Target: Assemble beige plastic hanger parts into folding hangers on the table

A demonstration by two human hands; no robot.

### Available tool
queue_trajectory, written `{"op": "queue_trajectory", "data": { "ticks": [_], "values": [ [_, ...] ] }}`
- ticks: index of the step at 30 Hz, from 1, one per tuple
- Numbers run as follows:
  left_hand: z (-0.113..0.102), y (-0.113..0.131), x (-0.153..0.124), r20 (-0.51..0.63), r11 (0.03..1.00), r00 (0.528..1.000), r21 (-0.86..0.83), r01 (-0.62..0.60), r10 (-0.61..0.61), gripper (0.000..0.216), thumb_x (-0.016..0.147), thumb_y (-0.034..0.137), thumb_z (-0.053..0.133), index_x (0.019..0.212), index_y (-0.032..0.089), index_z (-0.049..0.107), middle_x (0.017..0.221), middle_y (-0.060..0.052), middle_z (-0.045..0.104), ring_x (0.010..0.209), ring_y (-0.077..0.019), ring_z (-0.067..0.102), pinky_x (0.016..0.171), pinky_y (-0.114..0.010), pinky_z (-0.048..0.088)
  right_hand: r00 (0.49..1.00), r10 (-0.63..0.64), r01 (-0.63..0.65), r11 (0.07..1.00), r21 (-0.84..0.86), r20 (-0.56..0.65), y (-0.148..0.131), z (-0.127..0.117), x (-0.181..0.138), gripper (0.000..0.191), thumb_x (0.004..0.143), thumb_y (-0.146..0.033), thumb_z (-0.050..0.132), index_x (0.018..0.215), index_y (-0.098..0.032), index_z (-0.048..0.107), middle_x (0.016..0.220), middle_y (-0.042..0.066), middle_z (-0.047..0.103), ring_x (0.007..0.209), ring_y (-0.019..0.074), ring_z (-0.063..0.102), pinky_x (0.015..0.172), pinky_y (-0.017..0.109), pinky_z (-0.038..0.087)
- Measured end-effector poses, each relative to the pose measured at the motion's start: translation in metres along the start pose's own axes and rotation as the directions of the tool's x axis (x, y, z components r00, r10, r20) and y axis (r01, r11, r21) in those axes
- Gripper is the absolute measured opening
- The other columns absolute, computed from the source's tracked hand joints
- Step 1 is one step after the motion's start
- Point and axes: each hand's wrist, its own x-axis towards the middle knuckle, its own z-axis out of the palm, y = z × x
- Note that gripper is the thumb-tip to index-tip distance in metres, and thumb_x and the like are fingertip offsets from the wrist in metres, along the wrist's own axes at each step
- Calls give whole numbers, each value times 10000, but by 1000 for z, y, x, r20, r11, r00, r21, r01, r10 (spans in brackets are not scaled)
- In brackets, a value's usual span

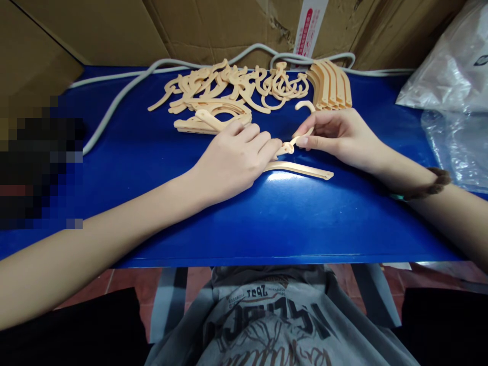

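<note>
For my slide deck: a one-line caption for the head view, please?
Left hand and right hand join beige plastic hanger pieces on a blue table.

Shirt point(267, 310) print, seen upside down, reads "Zeal".

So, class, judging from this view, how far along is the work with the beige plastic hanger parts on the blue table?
Done: a neat stack of curved beige arms at the back. In hand: the left hand and right hand pinch a beige plastic hook piece above a flat arm. Left: the loose pile of hooks.
</note>
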Motion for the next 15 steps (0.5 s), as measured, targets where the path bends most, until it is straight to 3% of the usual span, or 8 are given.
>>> {"op": "queue_trajectory", "data": {
  "ticks": [6, 15],
  "values": [
    [-1, 1, 1, 48, 997, 998, -65, 50, -47, 471, 1214, 135, 352, 1228, 105, 822, 978, -137, 807, 994, -320, 771, 1030, -509, 631, 1000, 1, -1, 1000, 10, 10, 0, 0, 0, 347, 821, -571, 1033, 923, -284, 867, 928, 36, 851, 850, 223, 740, 829, 370, 649],
    [-1, 1, 1, 15, 1000, 1000, -1, 7, -7, 498, 1229, 135, 320, 1230, 92, 816, 953, -128, 802, 965, -306, 773, 1000, -487, 665, 1000, 1, -2, 999, 33, 13, -1, 0, 0, 357, 792, -573, 1056, 884, -295, 852, 937, 34, 853, 864, 227, 744, 851, 372, 650]
  ]
}}
